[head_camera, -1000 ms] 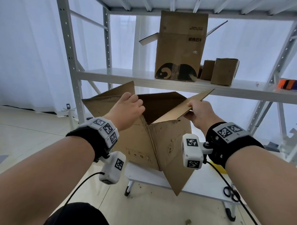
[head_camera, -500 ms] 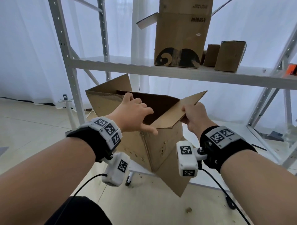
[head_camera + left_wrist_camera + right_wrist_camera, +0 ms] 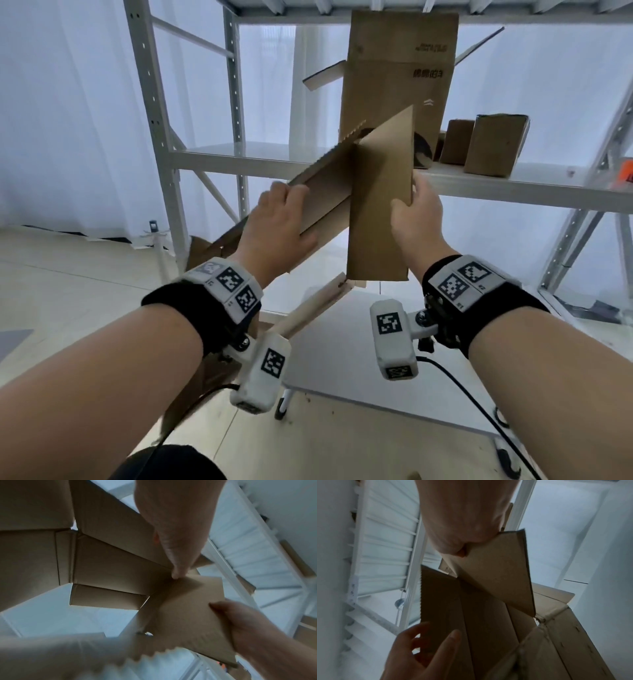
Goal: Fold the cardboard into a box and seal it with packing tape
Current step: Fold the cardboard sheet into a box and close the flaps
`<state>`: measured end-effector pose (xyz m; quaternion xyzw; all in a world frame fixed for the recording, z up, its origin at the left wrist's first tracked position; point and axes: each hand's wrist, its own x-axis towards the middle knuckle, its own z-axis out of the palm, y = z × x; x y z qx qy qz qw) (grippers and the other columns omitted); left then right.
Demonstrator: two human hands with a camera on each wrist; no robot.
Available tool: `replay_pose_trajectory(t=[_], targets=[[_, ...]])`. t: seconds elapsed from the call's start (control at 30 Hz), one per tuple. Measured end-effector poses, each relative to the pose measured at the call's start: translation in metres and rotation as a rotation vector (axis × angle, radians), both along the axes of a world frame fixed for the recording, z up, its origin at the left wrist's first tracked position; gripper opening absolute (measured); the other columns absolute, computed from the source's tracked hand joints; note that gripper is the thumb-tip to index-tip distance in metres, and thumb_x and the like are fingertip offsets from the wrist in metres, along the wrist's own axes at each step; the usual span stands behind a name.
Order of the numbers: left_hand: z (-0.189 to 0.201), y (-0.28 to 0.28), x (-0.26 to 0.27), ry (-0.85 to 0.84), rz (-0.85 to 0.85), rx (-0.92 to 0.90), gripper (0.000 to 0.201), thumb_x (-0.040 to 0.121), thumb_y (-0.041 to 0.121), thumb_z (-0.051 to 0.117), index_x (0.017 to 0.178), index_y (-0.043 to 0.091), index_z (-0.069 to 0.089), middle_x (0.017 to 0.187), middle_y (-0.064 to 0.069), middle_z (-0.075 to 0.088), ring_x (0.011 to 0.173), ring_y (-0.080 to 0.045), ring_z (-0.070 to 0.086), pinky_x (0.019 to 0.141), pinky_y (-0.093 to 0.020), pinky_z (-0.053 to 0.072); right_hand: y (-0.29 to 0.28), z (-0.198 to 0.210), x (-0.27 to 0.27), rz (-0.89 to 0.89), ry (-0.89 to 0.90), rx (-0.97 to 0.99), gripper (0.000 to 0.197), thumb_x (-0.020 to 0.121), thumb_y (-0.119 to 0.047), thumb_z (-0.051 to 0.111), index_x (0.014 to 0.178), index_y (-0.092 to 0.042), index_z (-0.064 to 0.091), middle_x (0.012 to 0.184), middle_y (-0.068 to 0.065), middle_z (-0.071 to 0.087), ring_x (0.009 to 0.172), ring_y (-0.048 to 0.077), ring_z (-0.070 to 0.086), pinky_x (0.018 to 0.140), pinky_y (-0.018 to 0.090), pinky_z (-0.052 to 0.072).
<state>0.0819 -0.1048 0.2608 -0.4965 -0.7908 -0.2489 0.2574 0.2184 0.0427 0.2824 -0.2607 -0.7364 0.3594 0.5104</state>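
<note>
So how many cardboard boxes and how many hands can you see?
Cardboard boxes: 4 (held box, tall box, two small boxes)
Hands: 2 (left hand, right hand)
Total: 6

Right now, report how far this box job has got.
Done: the cardboard looks opened into a box shape. In hand: the left hand holds the saw-edged flap, the right hand grips a neighbouring flap, neither folded shut. Left: closing the flaps and taping; no tape shows on it.
</note>
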Motion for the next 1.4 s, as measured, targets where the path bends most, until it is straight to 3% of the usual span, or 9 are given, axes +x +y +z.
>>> replay_pose_trajectory(t=[0.13,0.27,0.47,0.6,0.7,0.87,1.17,1.3,1.4], targets=[[-0.004,0.008,-0.008,0.278,0.211,0.010,0.076,0.080,0.038,0.070,0.137,0.023,0.022,0.134,-0.014,0.032,0.119,-0.033,0.036,0.101,-0.045,0.032,0.008,-0.013,0.023,-0.030,-0.089,0.073,0.045,0.098,-0.006,0.043,0.142,-0.017,0.039,0.132,0.003,0.055,0.115,0.019,0.055,0.095,0.030,0.047],[0.004,0.012,-0.019,0.225,0.166,0.213,0.081,0.082,0.030,0.069,0.141,0.030,0.014,0.142,-0.008,0.017,0.127,-0.032,0.022,0.105,-0.049,0.021,0.025,-0.035,0.044,-0.080,-0.203,0.189,0.042,0.099,-0.008,0.042,0.140,-0.014,0.038,0.135,0.005,0.053,0.119,0.024,0.054,0.102,0.038,0.043],[0.005,0.029,-0.014,0.216,0.295,0.018,0.061,0.088,0.026,0.063,0.140,0.022,0.032,0.153,-0.013,0.013,0.141,-0.036,0.009,0.112,-0.055,0.010,0.043,-0.066,0.058,-0.086,-0.264,0.207,0.042,0.093,0.001,0.043,0.134,-0.009,0.041,0.115,0.012,0.063,0.099,0.025,0.060,0.076,0.022,0.040],[0.001,0.034,-0.011,0.151,0.261,0.076,0.063,0.092,0.021,0.056,0.145,0.019,0.023,0.135,-0.013,0.035,0.126,-0.032,0.034,0.106,-0.049,0.020,0.043,-0.072,0.058,-0.085,-0.260,0.158,0.041,0.094,-0.001,0.043,0.134,-0.010,0.040,0.116,0.012,0.063,0.098,0.026,0.060,0.078,0.024,0.040],[-0.001,0.039,-0.009,0.212,0.249,0.009,0.043,0.092,0.004,0.043,0.134,0.016,0.044,0.118,-0.011,0.051,0.109,-0.031,0.050,0.099,-0.044,0.026,0.044,-0.075,0.057,-0.115,-0.245,0.076,0.038,0.092,-0.004,0.045,0.129,-0.011,0.040,0.108,0.008,0.063,0.091,0.026,0.060,0.076,0.029,0.046],[0.002,0.044,-0.002,0.223,0.141,-0.042,0.025,0.099,0.014,0.036,0.112,0.018,0.056,0.093,-0.006,0.066,0.080,-0.031,0.062,0.066,-0.032,0.035,0.045,-0.073,0.056,-0.145,-0.331,-0.046,0.019,0.090,-0.017,0.049,0.107,-0.011,0.051,0.085,0.000,0.058,0.075,0.018,0.055,0.066,0.030,0.044],[0.007,0.040,0.010,0.179,0.099,0.154,0.021,0.099,0.025,0.040,0.103,0.016,0.059,0.093,-0.005,0.068,0.089,-0.030,0.061,0.088,-0.040,0.035,0.038,-0.042,0.062,-0.278,-0.135,0.133,0.012,0.094,-0.016,0.047,0.092,-0.008,0.056,0.084,0.001,0.055,0.077,0.020,0.051,0.069,0.027,0.040],[0.001,0.037,0.009,0.174,0.113,0.138,0.023,0.100,0.026,0.040,0.106,0.017,0.059,0.100,-0.004,0.068,0.096,-0.030,0.058,0.091,-0.042,0.031,0.035,-0.062,0.067,-0.256,-0.218,0.188,0.020,0.097,-0.017,0.047,0.108,-0.005,0.058,0.093,0.005,0.061,0.085,0.022,0.057,0.074,0.029,0.043],[0.000,0.033,0.005,0.180,0.105,0.078,0.024,0.100,0.026,0.040,0.111,0.017,0.059,0.106,-0.003,0.066,0.102,-0.029,0.054,0.094,-0.043,0.029,0.037,-0.087,0.068,-0.213,-0.363,0.188,0.013,0.097,-0.017,0.043,0.098,-0.011,0.055,0.085,0.006,0.059,0.081,0.029,0.059,0.073,0.038,0.050]])
